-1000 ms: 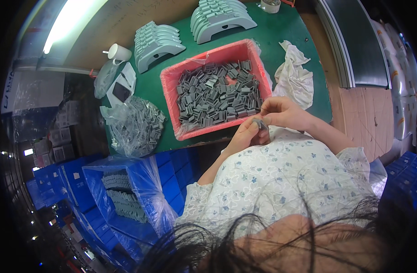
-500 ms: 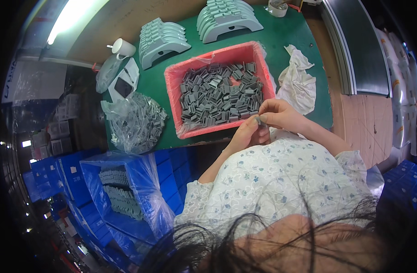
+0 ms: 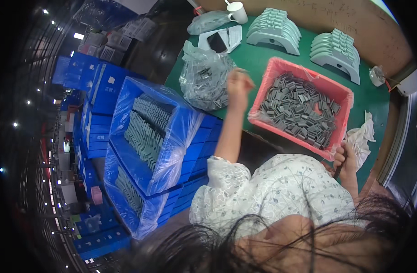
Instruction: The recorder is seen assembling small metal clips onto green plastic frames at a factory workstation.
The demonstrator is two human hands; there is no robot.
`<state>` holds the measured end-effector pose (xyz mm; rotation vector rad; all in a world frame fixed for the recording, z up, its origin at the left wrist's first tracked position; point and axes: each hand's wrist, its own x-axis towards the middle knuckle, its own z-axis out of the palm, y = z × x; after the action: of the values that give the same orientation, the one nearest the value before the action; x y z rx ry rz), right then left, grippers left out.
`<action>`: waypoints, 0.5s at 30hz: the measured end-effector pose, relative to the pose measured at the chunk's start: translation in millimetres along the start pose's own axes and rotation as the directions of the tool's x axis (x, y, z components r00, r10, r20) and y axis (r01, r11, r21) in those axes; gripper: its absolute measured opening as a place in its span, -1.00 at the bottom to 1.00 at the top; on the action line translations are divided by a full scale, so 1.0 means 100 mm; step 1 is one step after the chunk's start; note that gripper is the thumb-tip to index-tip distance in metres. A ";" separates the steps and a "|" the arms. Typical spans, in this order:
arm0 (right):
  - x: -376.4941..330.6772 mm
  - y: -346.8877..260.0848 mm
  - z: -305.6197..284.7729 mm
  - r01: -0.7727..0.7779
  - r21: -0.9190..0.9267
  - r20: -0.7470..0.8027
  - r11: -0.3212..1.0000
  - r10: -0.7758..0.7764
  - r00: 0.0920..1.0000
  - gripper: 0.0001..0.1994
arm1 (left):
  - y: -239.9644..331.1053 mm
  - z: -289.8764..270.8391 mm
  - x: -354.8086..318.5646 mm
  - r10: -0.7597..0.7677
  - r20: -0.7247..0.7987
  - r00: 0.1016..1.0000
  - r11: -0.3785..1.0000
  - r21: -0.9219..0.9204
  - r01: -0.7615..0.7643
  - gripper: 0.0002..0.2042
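My left hand (image 3: pixel 239 86) is raised at the right side of a clear plastic bag (image 3: pixel 194 68) of small metal-coloured pieces. Motion smears its fingers, so whether they hold anything is unclear. Beside the near right corner of a red bin (image 3: pixel 281 134), the fingers of my right hand (image 3: pixel 348 159) are curled round a thin dark piece (image 3: pixel 338 171), partly hidden by the hand. Many small grey clip-like parts (image 3: pixel 299 107) lie heaped in the bin, which has a clear liner.
Two rows of pale green curved parts (image 3: pixel 274 32) (image 3: pixel 336 52) stand along the table's far side. A white mug (image 3: pixel 237 12), a phone (image 3: pixel 216 42) on paper and a crumpled cloth (image 3: pixel 361 136) are on the green table. At left are blue crates (image 3: pixel 172 175) with pale green parts.
My hands have separated from a shared grip on a small grey piece. The left has swung to the plastic bag; the right stays by the bin's corner. The view has turned left.
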<state>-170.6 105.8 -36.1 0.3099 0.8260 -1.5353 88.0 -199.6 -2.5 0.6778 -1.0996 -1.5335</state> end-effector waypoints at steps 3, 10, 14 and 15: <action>-0.03 0.06 0.06 -0.046 0.025 -0.050 0.999 0.047 0.998 -0.89 | 0.27 -0.63 0.46 0.227 -0.360 0.905 0.968 0.189 -0.167 -0.85; -0.10 0.04 0.36 -0.055 -0.023 -0.074 0.998 0.053 0.996 -0.86 | 0.34 -1.57 0.96 0.682 0.343 0.646 -0.328 0.933 -0.149 -0.67; -0.20 0.06 0.27 0.025 -0.052 -0.093 0.998 -0.029 0.995 -0.85 | 0.32 -0.22 0.50 0.363 0.138 0.921 0.490 0.813 -0.315 -0.75; -0.19 0.05 0.22 0.026 -0.041 -0.086 0.999 -0.030 0.996 -0.84 | 0.19 0.03 0.36 0.227 0.237 0.945 0.551 0.768 -0.325 -0.78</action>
<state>-156.9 106.2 -9.7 0.3394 0.9315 -1.5383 84.3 -233.4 20.7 0.9586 -1.9257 -0.7295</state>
